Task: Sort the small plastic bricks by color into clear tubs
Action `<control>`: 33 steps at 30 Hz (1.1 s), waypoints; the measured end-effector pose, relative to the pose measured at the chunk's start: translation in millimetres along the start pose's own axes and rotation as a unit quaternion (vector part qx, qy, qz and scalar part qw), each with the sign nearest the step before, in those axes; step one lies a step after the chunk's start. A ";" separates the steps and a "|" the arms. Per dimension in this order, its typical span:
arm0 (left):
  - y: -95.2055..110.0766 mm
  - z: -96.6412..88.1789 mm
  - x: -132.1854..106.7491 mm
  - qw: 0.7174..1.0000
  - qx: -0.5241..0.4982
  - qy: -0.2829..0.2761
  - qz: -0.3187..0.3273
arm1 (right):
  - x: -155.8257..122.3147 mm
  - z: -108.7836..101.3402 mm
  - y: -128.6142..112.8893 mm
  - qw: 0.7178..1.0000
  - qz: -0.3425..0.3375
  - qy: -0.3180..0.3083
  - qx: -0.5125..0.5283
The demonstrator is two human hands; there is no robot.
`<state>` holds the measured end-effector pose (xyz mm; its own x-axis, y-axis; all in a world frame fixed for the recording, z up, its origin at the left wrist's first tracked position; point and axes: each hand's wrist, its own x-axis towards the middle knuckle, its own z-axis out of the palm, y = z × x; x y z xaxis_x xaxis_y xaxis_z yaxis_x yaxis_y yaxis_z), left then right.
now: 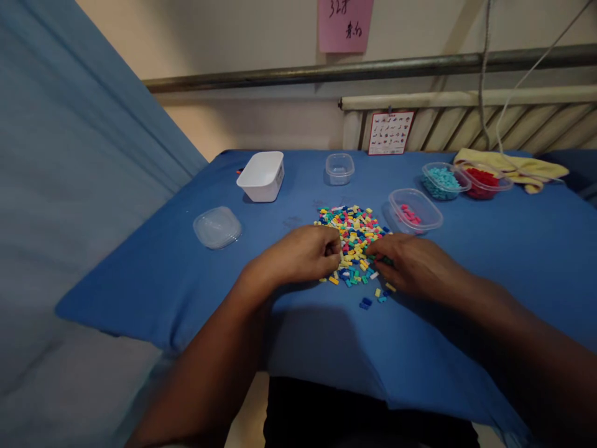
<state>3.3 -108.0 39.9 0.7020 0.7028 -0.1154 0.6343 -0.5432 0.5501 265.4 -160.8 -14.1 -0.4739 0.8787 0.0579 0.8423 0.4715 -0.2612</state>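
A table under a blue cloth (489,261) stood against a pale wall with a pink note (345,25) and a ribbed radiator (466,127). A blue curtain (69,186) hung on the left.

In the head view, a pile of small coloured pieces (355,233) lay mid-table, with a few strays just beside its near edge. The left hand (298,255) rested at the pile's left side, fingers curled shut against the thumb; whether a piece sat between them could not be told. The right hand (413,264) lay palm-down at the pile's right side, fingertips buried among the pieces, so its grip could not be told either.

Beyond the pile stood a white tub (262,176) and an empty clear box (339,168), with a loose lid (217,227) to the left. To the right were a box of pink pieces (431,221), one of teal (443,180) and one of red (485,180), with a yellow cloth (536,168) behind.

The picking would probably go best by working from the pile's edge, spreading pieces thin so colours show singly, and pinching one at a time with the wrists resting on the cloth.
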 end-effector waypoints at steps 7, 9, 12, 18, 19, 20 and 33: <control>-15.4 26.5 16.8 0.962 -0.271 0.017 0.034 | 2.0 3.5 -0.4 0.999 -0.030 0.026 -0.011; -16.6 30.9 21.5 0.948 -0.315 0.035 0.020 | 2.4 3.0 0.5 0.998 -0.041 0.031 -0.022; -16.9 32.8 26.9 0.921 -0.386 0.060 -0.004 | 3.5 2.8 1.2 0.998 -0.044 0.034 -0.040; -23.0 36.2 33.9 0.868 -0.493 0.050 -0.027 | 3.7 6.4 3.9 0.996 -0.051 0.069 -0.024; -23.9 37.2 34.5 0.862 -0.504 0.047 -0.028 | 2.9 6.6 4.6 0.995 -0.046 0.085 -0.001; -24.3 38.3 34.9 0.857 -0.513 0.047 -0.030 | 1.9 6.6 5.0 0.993 -0.036 0.104 0.033; -2.3 55.4 37.6 0.843 -0.533 0.066 -0.020 | 7.0 9.4 -8.4 0.852 0.142 0.181 0.470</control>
<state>46.2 -105.7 -11.5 0.5999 0.7941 -0.0979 -0.0448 0.1554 0.9868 252.6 -159.3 -20.5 -0.0322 0.9932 0.1121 0.2508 0.1166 -0.9610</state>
